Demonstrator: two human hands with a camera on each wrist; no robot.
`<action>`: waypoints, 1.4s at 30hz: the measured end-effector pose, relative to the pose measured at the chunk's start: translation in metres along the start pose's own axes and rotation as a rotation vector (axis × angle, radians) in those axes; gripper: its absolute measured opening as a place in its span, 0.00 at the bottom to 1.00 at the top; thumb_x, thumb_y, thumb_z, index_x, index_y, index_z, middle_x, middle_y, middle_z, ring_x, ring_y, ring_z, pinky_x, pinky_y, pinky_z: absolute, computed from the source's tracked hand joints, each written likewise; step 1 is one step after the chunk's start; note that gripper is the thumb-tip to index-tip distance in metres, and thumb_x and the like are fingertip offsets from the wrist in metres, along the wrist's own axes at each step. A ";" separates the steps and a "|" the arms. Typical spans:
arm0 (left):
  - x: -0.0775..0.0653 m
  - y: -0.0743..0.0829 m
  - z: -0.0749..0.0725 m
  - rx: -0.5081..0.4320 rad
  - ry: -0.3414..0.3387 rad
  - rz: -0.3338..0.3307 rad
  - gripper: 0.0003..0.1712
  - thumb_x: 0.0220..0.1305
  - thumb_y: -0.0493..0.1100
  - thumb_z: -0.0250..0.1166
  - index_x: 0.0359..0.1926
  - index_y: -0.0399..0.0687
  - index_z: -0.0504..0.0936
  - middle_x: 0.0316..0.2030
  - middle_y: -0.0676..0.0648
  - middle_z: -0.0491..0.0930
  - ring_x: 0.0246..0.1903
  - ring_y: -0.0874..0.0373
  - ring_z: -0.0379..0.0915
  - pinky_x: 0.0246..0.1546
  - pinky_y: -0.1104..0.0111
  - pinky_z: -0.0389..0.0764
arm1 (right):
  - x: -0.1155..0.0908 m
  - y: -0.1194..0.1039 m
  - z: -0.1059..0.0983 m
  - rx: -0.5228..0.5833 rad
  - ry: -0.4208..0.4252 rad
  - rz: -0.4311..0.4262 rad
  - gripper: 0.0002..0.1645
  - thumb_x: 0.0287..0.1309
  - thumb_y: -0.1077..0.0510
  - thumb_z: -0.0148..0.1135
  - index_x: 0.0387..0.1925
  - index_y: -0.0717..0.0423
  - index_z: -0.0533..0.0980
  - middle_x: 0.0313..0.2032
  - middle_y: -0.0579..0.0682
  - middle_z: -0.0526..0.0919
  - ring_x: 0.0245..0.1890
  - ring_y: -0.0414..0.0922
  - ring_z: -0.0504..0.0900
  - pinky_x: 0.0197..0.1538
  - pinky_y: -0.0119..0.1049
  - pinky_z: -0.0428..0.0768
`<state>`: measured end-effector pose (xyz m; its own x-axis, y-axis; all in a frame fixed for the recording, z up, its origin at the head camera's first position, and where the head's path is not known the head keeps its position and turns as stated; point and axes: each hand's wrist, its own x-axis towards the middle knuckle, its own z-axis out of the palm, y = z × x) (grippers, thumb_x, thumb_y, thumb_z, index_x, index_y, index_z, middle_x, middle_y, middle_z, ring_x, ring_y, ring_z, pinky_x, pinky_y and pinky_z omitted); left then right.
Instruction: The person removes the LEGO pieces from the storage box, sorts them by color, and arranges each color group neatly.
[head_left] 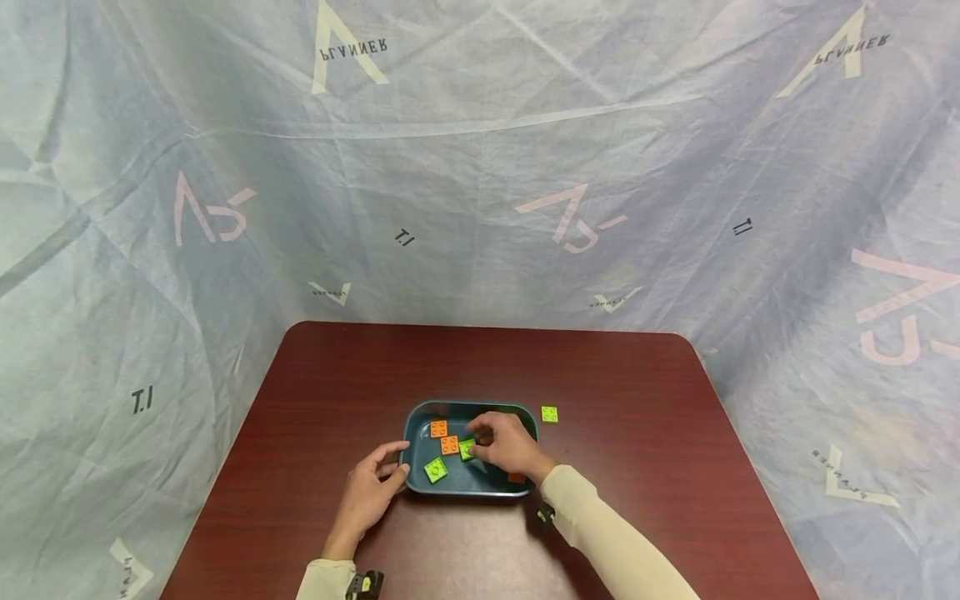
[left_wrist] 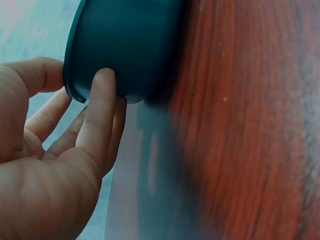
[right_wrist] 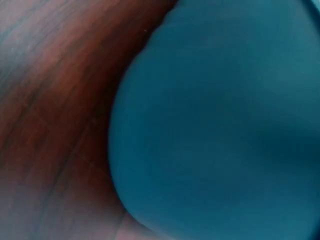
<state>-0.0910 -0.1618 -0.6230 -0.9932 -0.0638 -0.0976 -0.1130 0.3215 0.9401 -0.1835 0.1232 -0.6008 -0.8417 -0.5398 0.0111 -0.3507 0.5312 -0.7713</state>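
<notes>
A dark teal tray point(head_left: 487, 493) lies on the table with several square toy building blocks inside. My left hand point(head_left: 367, 492) grips its left end; in the left wrist view, fingertips point(left_wrist: 104, 77) press the outer wall point(left_wrist: 125, 45) and another finger meets the rim. Reaching into the tray, my right hand point(head_left: 510, 443) pinches a green block point(head_left: 466, 449) beside an orange block point(head_left: 449, 445). A second orange block point(head_left: 438, 428) lies behind, and another green block point(head_left: 436, 470) nearer the front. Under my right wrist an orange block point(head_left: 516, 477) is partly hidden. The right wrist view shows only the tray's blurred wall point(right_wrist: 210, 125).
One more green block point(head_left: 550, 414) lies on the dark red wooden table point(head_left: 630, 400), outside the tray's right end. Grey printed sheeting point(head_left: 480, 183) hangs behind the table and along both sides.
</notes>
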 end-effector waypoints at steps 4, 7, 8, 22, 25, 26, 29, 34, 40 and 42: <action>0.000 -0.001 0.002 -0.044 -0.014 -0.029 0.24 0.72 0.41 0.71 0.66 0.56 0.83 0.57 0.42 0.86 0.50 0.55 0.88 0.39 0.68 0.90 | 0.001 0.000 0.004 -0.073 -0.004 -0.002 0.20 0.62 0.58 0.77 0.55 0.56 0.86 0.53 0.52 0.87 0.45 0.47 0.87 0.46 0.37 0.87; 0.000 -0.002 0.002 -0.076 -0.022 -0.042 0.24 0.71 0.41 0.71 0.67 0.57 0.83 0.56 0.42 0.86 0.50 0.55 0.87 0.40 0.68 0.90 | 0.002 0.000 0.006 -0.125 -0.014 -0.015 0.19 0.61 0.58 0.78 0.54 0.55 0.87 0.51 0.51 0.88 0.41 0.45 0.86 0.43 0.34 0.85; 0.000 -0.002 0.002 -0.084 -0.023 -0.041 0.24 0.71 0.41 0.71 0.67 0.56 0.82 0.56 0.41 0.87 0.50 0.55 0.87 0.40 0.67 0.90 | 0.003 0.000 0.007 -0.140 -0.018 -0.022 0.19 0.61 0.59 0.78 0.54 0.55 0.87 0.51 0.51 0.88 0.40 0.45 0.85 0.42 0.34 0.84; 0.001 -0.001 0.000 -0.096 -0.025 -0.035 0.24 0.71 0.43 0.72 0.66 0.58 0.83 0.54 0.43 0.87 0.49 0.56 0.87 0.40 0.69 0.90 | 0.009 0.000 0.014 -0.340 -0.043 -0.076 0.18 0.59 0.56 0.79 0.52 0.51 0.88 0.47 0.45 0.89 0.41 0.38 0.84 0.47 0.38 0.86; 0.002 -0.001 0.000 -0.096 -0.025 -0.039 0.24 0.71 0.42 0.72 0.66 0.57 0.83 0.55 0.43 0.87 0.50 0.56 0.87 0.40 0.68 0.90 | 0.008 0.001 0.014 -0.326 -0.041 -0.086 0.18 0.60 0.56 0.79 0.52 0.51 0.88 0.47 0.45 0.89 0.41 0.37 0.84 0.47 0.37 0.86; 0.002 -0.001 0.000 -0.098 -0.026 -0.042 0.24 0.71 0.42 0.72 0.66 0.57 0.83 0.55 0.43 0.87 0.50 0.55 0.87 0.40 0.68 0.90 | 0.008 0.002 0.014 -0.317 -0.039 -0.086 0.19 0.60 0.56 0.79 0.52 0.51 0.88 0.47 0.44 0.89 0.41 0.37 0.84 0.46 0.36 0.86; 0.003 0.001 -0.001 -0.104 -0.032 -0.054 0.24 0.71 0.42 0.72 0.65 0.57 0.83 0.56 0.42 0.87 0.50 0.55 0.88 0.40 0.68 0.90 | 0.007 0.004 0.013 -0.278 -0.030 -0.076 0.19 0.61 0.55 0.78 0.54 0.49 0.87 0.47 0.42 0.88 0.40 0.35 0.83 0.44 0.32 0.85; 0.003 0.002 -0.001 -0.105 -0.030 -0.072 0.23 0.71 0.41 0.72 0.65 0.57 0.83 0.57 0.43 0.86 0.51 0.55 0.87 0.40 0.68 0.90 | 0.004 0.003 0.009 -0.203 -0.021 -0.072 0.22 0.63 0.54 0.77 0.58 0.48 0.86 0.46 0.41 0.86 0.39 0.36 0.83 0.43 0.30 0.84; 0.001 0.002 0.000 -0.097 -0.027 -0.076 0.23 0.70 0.42 0.72 0.65 0.57 0.84 0.57 0.42 0.85 0.50 0.57 0.87 0.40 0.67 0.90 | -0.001 -0.001 0.002 -0.123 -0.011 -0.077 0.24 0.67 0.55 0.73 0.63 0.49 0.84 0.45 0.42 0.83 0.35 0.37 0.80 0.38 0.29 0.82; 0.001 0.001 0.000 -0.092 -0.029 -0.070 0.23 0.71 0.42 0.71 0.65 0.56 0.83 0.57 0.42 0.85 0.50 0.57 0.87 0.40 0.66 0.91 | -0.001 -0.002 0.000 -0.108 0.003 -0.079 0.23 0.67 0.55 0.72 0.62 0.49 0.85 0.44 0.42 0.82 0.34 0.35 0.80 0.38 0.29 0.82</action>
<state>-0.0925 -0.1618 -0.6220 -0.9836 -0.0550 -0.1718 -0.1799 0.2288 0.9567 -0.1815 0.1227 -0.5989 -0.8110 -0.5807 0.0716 -0.4582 0.5543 -0.6948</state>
